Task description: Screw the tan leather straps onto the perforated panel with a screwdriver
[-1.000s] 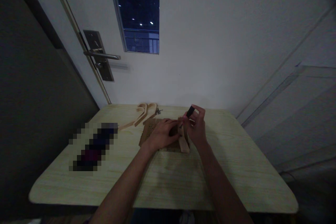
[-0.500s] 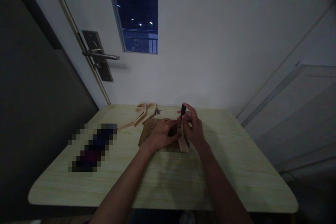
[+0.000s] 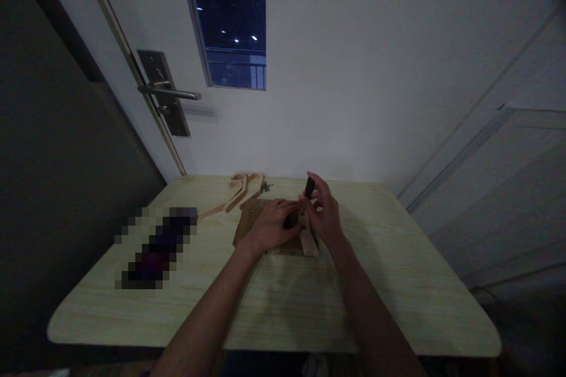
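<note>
My right hand is closed around a screwdriver with a black handle, its tip pointing down at a pale wooden piece. The contact point at the tip is too small to make out. Against the left side of that wooden piece, my left hand grips it with thumb and fingers. Both hands work over a brown board with small dark holes or marks on its left part. The fingers hide much of the board and the middle of the wooden piece.
Curved, hook-shaped wooden pieces lie at the back left of the table, beside a small pile of screws. A pixelated dark object lies on the left. Behind the table stands a white door with a metal handle.
The screwdriver handle has tilted slightly to the right and the right fingers have shifted a little around it. My left hand stays in place.
</note>
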`<state>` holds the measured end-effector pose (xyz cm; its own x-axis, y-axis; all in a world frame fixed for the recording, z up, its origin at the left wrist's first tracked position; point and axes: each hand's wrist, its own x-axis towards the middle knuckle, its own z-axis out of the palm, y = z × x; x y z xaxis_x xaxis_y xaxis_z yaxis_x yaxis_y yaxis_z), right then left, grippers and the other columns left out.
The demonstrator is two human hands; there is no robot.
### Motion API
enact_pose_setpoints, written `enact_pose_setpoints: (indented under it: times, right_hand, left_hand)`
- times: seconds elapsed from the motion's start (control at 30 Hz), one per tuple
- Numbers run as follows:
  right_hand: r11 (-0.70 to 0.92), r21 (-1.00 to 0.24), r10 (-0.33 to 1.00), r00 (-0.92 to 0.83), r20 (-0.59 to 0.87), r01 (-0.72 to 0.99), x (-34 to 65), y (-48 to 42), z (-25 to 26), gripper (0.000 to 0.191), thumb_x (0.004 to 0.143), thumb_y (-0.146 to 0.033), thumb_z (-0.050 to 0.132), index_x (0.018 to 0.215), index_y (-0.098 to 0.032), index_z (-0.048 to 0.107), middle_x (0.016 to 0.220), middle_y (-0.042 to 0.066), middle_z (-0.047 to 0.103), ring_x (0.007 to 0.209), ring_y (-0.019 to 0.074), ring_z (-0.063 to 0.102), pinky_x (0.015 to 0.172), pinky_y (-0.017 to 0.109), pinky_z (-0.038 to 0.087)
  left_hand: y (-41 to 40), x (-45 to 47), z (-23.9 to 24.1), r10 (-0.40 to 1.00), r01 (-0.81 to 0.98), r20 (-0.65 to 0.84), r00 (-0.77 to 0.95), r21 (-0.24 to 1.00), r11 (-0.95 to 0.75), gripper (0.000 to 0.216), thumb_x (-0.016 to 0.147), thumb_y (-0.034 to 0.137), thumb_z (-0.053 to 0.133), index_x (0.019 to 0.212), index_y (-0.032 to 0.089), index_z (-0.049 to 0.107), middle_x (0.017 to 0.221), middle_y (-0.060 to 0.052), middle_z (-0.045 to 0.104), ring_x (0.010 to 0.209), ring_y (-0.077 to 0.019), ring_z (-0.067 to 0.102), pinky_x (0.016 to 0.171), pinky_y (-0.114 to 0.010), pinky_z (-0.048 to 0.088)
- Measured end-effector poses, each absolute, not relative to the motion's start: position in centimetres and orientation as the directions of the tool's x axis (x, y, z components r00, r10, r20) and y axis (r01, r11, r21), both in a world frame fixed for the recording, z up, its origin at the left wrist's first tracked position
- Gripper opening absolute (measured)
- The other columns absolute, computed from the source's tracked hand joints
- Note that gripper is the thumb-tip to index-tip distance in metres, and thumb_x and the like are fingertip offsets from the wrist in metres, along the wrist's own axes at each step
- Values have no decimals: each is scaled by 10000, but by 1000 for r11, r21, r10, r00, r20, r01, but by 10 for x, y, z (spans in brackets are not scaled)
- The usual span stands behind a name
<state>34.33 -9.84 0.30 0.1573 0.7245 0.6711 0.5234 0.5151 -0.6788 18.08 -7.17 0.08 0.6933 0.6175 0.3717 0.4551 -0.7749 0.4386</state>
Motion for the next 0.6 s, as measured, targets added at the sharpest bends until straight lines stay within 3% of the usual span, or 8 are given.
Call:
enact_pose_setpoints:
  times: [0.2,0.4,0.6]
  right_hand:
    - [518,-695,762,100,640,499,342,-104,9,442,952,-357,511,1383,-277,458,1040,61,710,747,129,651,514,204,501]
    - [536,-691,763,73,643,485,346,-108,12,411,978,-342,447,1385,-290,461,1044,55,714,823,135,683,591,224,549]
    - [522,-649,730,103,675,553,347,-103,10,414,947,-331,510,1359,-302,492,1206,63,677,741,112,654,519,201,538]
  left_hand:
    - [-73,181,3,624,458,376,685,444,-770,426,835,282,645,1250,200,594,1233,-65,657,1152,-249,557,1022,-405,446]
    - [-74,180,4,624,463,376,685,436,-772,441,838,287,647,1258,162,594,1189,-88,669,1131,-252,566,994,-402,465]
    - [-72,180,1,616,455,396,681,431,-779,455,831,281,649,1273,198,582,1200,-75,666,1127,-252,571,995,-422,464]
